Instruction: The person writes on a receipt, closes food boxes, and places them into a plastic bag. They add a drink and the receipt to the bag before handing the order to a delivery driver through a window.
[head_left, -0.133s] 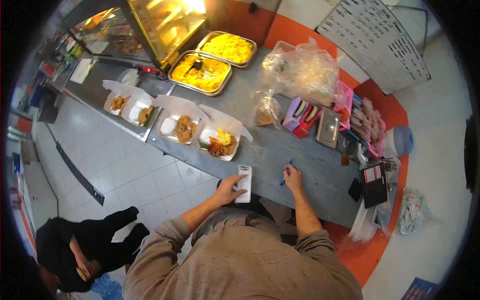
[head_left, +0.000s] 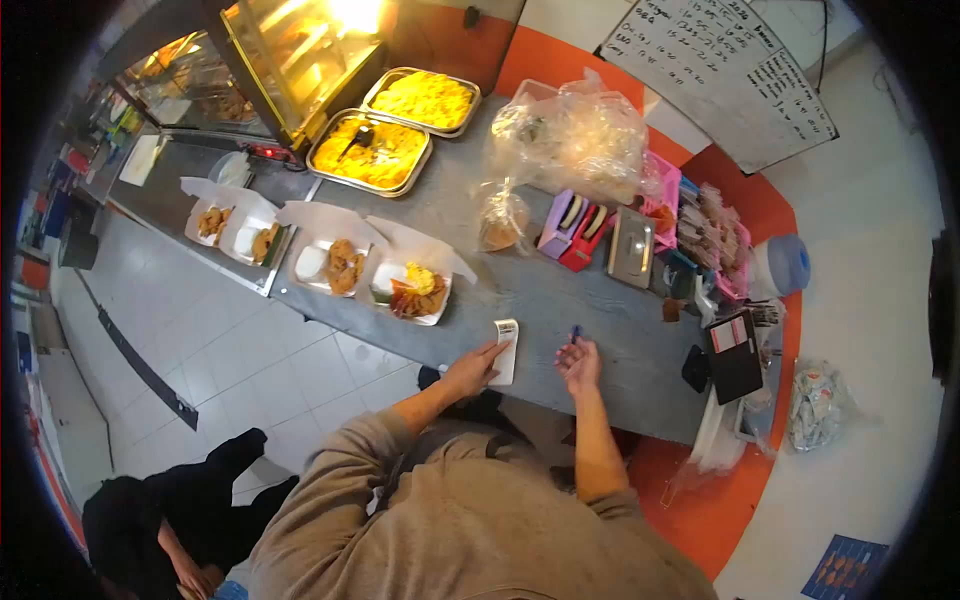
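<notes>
My left hand (head_left: 473, 372) is at the counter's front edge with its fingers on a narrow white printed paper slip (head_left: 506, 352), whose far end curls up. My right hand (head_left: 578, 368) is to the right of the slip, palm turned partly upward, with a blue pen (head_left: 576, 333) held at the fingertips. Left of my hands, an open takeaway box (head_left: 424, 317) contains rice, yellow egg and brown-red food. Beside it stands another open box (head_left: 333, 290) with rice and fried pieces. A further open pair of boxes (head_left: 247, 258) sits farther left.
Two metal trays of yellow food (head_left: 385, 186) stand by the lit display case (head_left: 325, 105). Behind my hands are a clear plastic bag (head_left: 600, 140), purple and red holders (head_left: 575, 232) and a lidded steel container (head_left: 631, 248). A black card holder (head_left: 735, 355) lies right. Another person (head_left: 150, 525) is lower left.
The view has shifted, moving the scene left. My left hand and the slip have moved right along the counter. My right hand has rolled palm-up, lifting the pen from its earlier slanted position.
</notes>
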